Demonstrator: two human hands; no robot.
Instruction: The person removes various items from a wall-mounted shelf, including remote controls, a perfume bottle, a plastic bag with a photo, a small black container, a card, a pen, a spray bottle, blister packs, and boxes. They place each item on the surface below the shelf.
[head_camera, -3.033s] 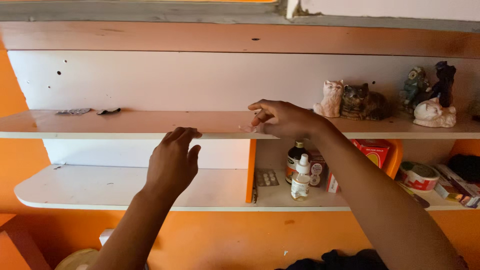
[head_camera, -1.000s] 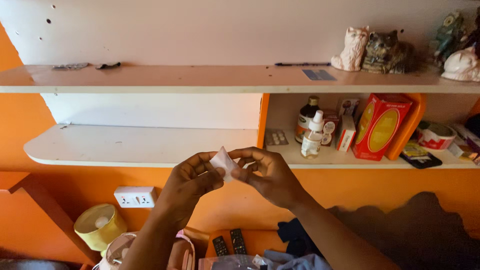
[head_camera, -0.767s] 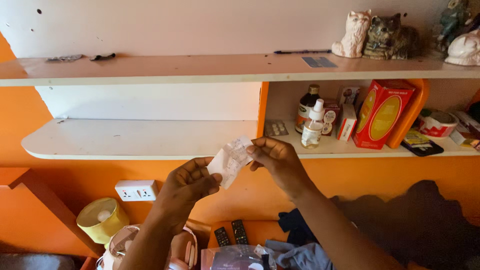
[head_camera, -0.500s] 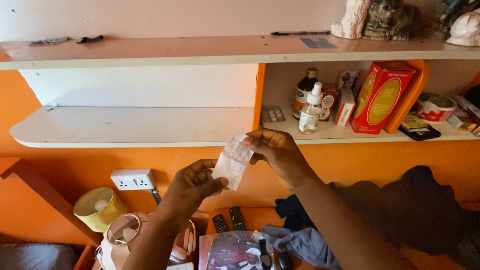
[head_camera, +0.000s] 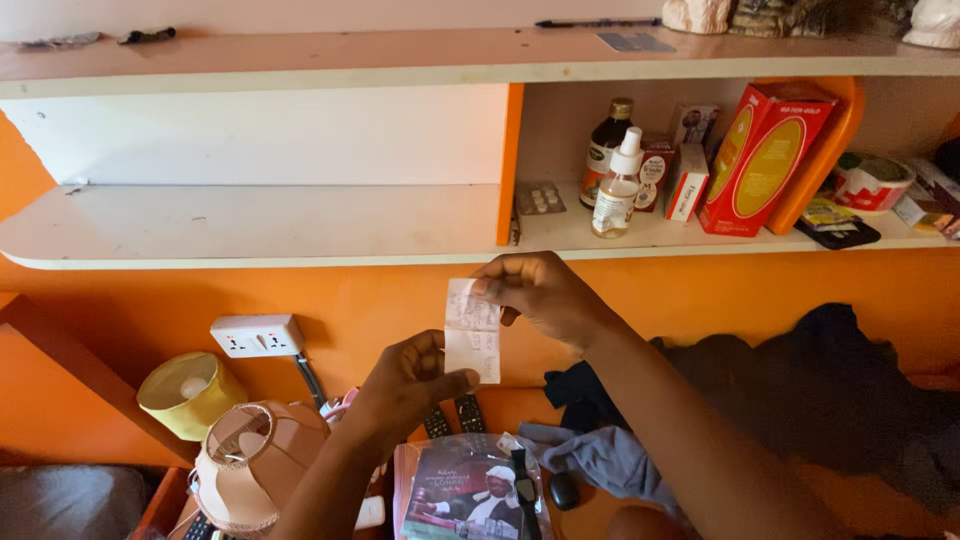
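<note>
Both hands are stretching a small creased paper slip (head_camera: 472, 330) flat between them, apparently so its face can be read. The right hand (head_camera: 545, 297) is pinching its top edge at twelve o'clock; the left hand (head_camera: 405, 385) is nipping the bottom corner at six o'clock. The slip is hanging upright below the lower shelf (head_camera: 250, 225), with a white bottle (head_camera: 616, 186) at one o'clock.

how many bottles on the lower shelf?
2. A dark brown glass bottle stands at the back; a clear white-capped spray bottle stands just in front of it, left of the red box. Others may be hidden behind boxes.
</note>
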